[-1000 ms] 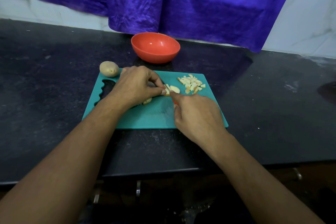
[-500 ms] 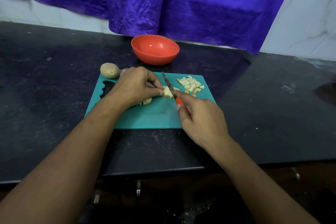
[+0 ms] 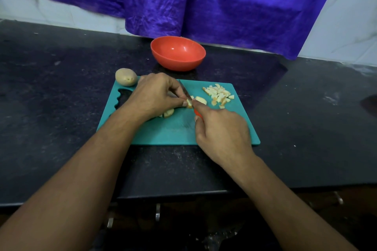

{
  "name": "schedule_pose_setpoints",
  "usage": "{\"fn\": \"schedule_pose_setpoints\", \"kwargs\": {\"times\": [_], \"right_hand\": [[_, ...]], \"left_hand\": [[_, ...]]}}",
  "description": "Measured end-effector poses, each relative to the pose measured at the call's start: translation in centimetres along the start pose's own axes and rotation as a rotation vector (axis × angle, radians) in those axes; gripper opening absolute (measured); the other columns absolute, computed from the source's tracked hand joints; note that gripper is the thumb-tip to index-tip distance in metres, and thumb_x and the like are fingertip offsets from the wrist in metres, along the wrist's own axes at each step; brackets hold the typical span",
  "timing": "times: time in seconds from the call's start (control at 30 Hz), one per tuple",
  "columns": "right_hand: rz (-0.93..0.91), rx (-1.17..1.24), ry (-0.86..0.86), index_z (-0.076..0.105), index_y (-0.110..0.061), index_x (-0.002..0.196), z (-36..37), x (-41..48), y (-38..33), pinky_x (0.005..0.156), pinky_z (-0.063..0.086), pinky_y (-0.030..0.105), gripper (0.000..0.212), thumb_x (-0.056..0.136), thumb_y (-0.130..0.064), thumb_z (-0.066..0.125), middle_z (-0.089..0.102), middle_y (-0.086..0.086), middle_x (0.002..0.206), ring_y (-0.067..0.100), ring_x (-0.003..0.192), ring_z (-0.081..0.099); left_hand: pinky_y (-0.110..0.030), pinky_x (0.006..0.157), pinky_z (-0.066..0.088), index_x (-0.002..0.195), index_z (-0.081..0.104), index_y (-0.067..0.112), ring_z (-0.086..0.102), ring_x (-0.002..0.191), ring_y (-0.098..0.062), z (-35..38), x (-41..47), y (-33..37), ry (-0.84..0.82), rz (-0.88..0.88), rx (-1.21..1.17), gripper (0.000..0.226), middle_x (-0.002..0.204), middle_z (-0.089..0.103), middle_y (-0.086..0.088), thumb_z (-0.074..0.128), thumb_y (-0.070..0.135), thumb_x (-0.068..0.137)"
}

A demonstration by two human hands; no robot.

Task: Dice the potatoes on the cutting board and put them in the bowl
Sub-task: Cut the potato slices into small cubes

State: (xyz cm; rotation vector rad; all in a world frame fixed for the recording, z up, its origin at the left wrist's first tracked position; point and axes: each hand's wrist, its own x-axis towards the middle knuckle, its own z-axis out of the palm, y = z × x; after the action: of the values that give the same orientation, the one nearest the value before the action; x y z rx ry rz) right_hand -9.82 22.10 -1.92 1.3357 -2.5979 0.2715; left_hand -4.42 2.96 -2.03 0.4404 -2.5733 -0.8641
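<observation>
On the cutting board, left hand fingers pinch a potato piece. Right hand grips the knife. Behind, the red bowl holds nothing.

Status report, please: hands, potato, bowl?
Left hand pinches potato piece; right hand grips knife. Dice pile on board, bowl empty. Whole potato uncut. Nothing in the way.

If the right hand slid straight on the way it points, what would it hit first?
Likely the potato piece under the knife, which the left hand pinches; the right hand points at it, though depth is unclear.
</observation>
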Motion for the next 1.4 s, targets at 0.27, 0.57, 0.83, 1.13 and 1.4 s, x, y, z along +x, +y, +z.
{"fn": "schedule_pose_setpoints", "kwargs": {"times": [0.27, 0.57, 0.83, 1.13, 1.4], "right_hand": [[-0.035, -0.033, -0.064, 0.040, -0.037, 0.154, -0.5, 0.2, 0.1, 0.060, 0.033, 0.034, 0.051, 0.103, -0.030, 0.041, 0.037, -0.009, 0.067, 0.018, 0.068, 0.046], [0.000, 0.133, -0.090, 0.047, -0.043, 0.149, -0.9, -0.8, 1.7, 0.061, 0.038, 0.032, 0.048, 0.102, -0.034, 0.046, 0.046, -0.012, 0.067, 0.012, 0.068, 0.050], [0.057, 0.335, 0.010, 0.054, -0.043, 0.144, -0.2, -0.8, 2.2, 0.052, 0.041, 0.033, 0.045, 0.100, -0.033, 0.052, 0.047, -0.009, 0.055, 0.011, 0.052, 0.048], [0.007, 0.111, 0.025, 0.045, -0.042, 0.149, -0.2, 0.1, 0.2, 0.061, 0.037, 0.033, 0.048, 0.102, -0.034, 0.044, 0.061, -0.007, 0.078, 0.017, 0.073, 0.057], [0.003, 0.025, -0.015, 0.041, -0.040, 0.152, -0.4, 0.2, -0.4, 0.060, 0.036, 0.034, 0.049, 0.103, -0.034, 0.041, 0.034, -0.012, 0.064, 0.015, 0.069, 0.049]], "left_hand": [[-0.045, 0.111, 0.044, 0.071, 0.076, 0.037, 0.067, 0.080, 0.012, 0.2, -0.1, 0.0, -0.013, -0.016, -0.047, 0.014, 0.073, 0.072, 0.028, 0.089, 0.036, 0.077], [-0.037, 0.109, 0.046, 0.074, 0.078, 0.036, 0.067, 0.083, 0.013, -0.1, -0.4, 0.4, -0.017, -0.037, -0.057, 0.011, 0.077, 0.074, 0.027, 0.088, 0.033, 0.078], [-0.028, 0.095, 0.055, 0.078, 0.078, 0.031, 0.069, 0.078, 0.008, -0.3, -0.6, 0.8, -0.039, -0.074, -0.056, 0.011, 0.077, 0.074, 0.024, 0.089, 0.028, 0.078], [-0.024, 0.088, 0.054, 0.074, 0.077, 0.031, 0.068, 0.077, 0.008, -0.4, -0.5, 0.6, -0.023, -0.062, -0.030, 0.013, 0.076, 0.075, 0.021, 0.088, 0.027, 0.078], [-0.013, 0.083, 0.049, 0.071, 0.075, 0.031, 0.067, 0.077, 0.013, -0.4, -0.5, 0.6, -0.053, -0.062, -0.050, 0.017, 0.077, 0.071, 0.032, 0.088, 0.022, 0.080]]}}
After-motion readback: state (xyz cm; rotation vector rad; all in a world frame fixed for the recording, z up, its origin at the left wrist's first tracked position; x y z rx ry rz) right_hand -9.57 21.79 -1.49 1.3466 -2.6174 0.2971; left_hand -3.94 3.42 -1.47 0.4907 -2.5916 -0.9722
